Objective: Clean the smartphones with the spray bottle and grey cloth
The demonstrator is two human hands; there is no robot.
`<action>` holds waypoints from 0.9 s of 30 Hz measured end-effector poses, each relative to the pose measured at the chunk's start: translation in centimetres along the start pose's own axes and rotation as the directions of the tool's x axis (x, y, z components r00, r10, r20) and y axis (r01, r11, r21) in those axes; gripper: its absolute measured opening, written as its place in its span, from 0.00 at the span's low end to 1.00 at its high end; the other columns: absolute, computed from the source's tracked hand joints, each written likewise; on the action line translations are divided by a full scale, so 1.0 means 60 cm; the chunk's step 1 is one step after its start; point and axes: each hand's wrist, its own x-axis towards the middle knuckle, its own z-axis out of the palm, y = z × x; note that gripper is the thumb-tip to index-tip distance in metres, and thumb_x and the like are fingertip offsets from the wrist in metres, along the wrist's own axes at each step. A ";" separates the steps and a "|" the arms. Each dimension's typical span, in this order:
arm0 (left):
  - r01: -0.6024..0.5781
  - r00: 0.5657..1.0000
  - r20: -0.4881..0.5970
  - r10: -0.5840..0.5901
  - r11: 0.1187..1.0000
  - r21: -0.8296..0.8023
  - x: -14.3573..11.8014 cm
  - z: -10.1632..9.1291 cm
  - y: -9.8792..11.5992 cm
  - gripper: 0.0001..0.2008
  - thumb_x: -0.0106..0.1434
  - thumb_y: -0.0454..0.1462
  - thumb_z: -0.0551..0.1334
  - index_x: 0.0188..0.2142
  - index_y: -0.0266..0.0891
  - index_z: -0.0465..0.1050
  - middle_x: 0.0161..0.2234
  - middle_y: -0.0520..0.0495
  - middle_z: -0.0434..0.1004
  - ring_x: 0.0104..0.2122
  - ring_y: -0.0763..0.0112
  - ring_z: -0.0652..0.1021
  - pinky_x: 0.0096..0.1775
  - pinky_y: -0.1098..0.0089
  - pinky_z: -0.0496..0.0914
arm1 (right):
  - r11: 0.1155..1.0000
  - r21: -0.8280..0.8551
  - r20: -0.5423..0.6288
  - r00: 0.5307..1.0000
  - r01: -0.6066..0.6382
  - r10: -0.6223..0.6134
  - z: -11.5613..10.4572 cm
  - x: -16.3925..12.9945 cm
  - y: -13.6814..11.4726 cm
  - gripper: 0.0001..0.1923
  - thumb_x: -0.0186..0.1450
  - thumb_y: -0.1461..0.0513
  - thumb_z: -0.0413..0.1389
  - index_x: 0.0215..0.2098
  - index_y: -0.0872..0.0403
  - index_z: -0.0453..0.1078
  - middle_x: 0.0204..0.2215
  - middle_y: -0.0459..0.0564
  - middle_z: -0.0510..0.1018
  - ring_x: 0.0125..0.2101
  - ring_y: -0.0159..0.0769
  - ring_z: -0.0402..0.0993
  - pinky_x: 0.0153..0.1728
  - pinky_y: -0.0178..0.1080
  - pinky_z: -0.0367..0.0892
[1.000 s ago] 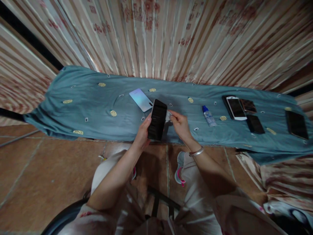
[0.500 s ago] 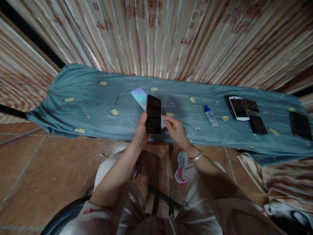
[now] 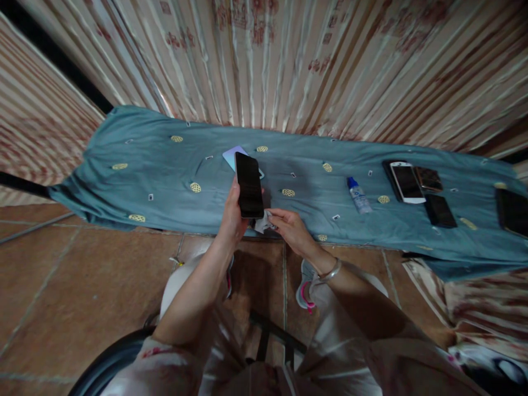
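Note:
My left hand (image 3: 233, 213) is wrapped round a black smartphone (image 3: 249, 186), its dark screen facing up towards me above the cloth-covered bench. Between the fingertips of my right hand (image 3: 292, 226) is a small pale wiping cloth (image 3: 264, 221), which sits at the phone's lower right corner. Partly hidden under the held phone, a light blue and lilac phone (image 3: 234, 155) lies on the bench. To the right of my hands lies a small clear bottle with a blue cap (image 3: 358, 196).
On the right of the teal bench cover (image 3: 165, 203) lie a white-framed phone (image 3: 407, 182), a brown patterned item (image 3: 429, 179), a black flat item (image 3: 440, 210) and a dark device (image 3: 512, 210). Pleated curtains (image 3: 280, 66) hang behind. Tiled floor (image 3: 124, 286) lies below.
The black phone has moved slightly left and up and now tilts. My right hand has brought the wiping cloth down from its right side to its lower corner.

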 end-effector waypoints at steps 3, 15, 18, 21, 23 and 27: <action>-0.029 0.999 -0.015 0.029 1.000 -0.003 0.001 0.000 0.000 0.19 0.69 0.45 0.61 0.58 0.46 0.75 0.47 0.49 0.83 0.36 0.71 0.81 0.41 0.71 0.75 | 1.000 0.010 0.007 1.000 -0.008 0.008 0.004 -0.005 -0.002 0.17 0.52 0.52 0.70 0.37 0.51 0.82 0.31 0.46 0.85 0.32 0.35 0.79 0.38 0.38 0.73; -0.019 0.998 -0.056 0.025 0.994 0.106 0.001 0.001 -0.006 0.26 0.65 0.43 0.66 0.63 0.49 0.70 0.52 0.49 0.80 0.46 0.67 0.80 0.47 0.69 0.74 | 1.000 0.019 0.017 1.000 0.022 -0.023 0.025 -0.012 -0.010 0.16 0.51 0.54 0.72 0.34 0.52 0.80 0.28 0.44 0.84 0.28 0.31 0.77 0.36 0.36 0.72; -0.030 0.997 -0.063 0.037 0.993 0.112 0.000 0.003 -0.006 0.30 0.61 0.44 0.69 0.63 0.50 0.70 0.55 0.49 0.79 0.53 0.62 0.78 0.53 0.64 0.72 | 0.999 0.029 0.030 0.999 0.023 -0.023 0.029 -0.018 -0.022 0.15 0.52 0.54 0.72 0.35 0.52 0.80 0.28 0.44 0.84 0.28 0.31 0.77 0.35 0.36 0.71; -0.011 0.996 -0.083 0.022 0.993 0.122 0.001 0.001 -0.005 0.35 0.58 0.46 0.72 0.64 0.51 0.68 0.52 0.49 0.81 0.54 0.60 0.78 0.53 0.63 0.72 | 0.999 0.047 0.046 0.999 0.023 -0.025 0.030 -0.025 -0.036 0.17 0.52 0.53 0.72 0.35 0.53 0.81 0.29 0.45 0.84 0.28 0.31 0.76 0.35 0.36 0.72; 0.013 0.996 -0.090 -0.001 0.990 0.140 0.002 -0.001 -0.005 0.37 0.57 0.46 0.73 0.64 0.50 0.67 0.49 0.49 0.82 0.52 0.60 0.79 0.51 0.64 0.72 | 0.997 0.071 0.052 0.998 0.024 -0.028 0.027 -0.026 -0.046 0.18 0.51 0.52 0.73 0.36 0.52 0.81 0.29 0.45 0.84 0.29 0.32 0.77 0.35 0.36 0.72; -0.007 0.996 -0.086 0.019 0.989 0.145 0.006 -0.008 -0.013 0.34 0.55 0.45 0.74 0.61 0.47 0.70 0.47 0.47 0.80 0.49 0.63 0.79 0.50 0.66 0.71 | 0.986 0.135 -0.004 0.995 0.096 -0.096 0.006 -0.017 -0.062 0.19 0.51 0.50 0.73 0.37 0.50 0.81 0.30 0.44 0.83 0.32 0.34 0.78 0.39 0.38 0.74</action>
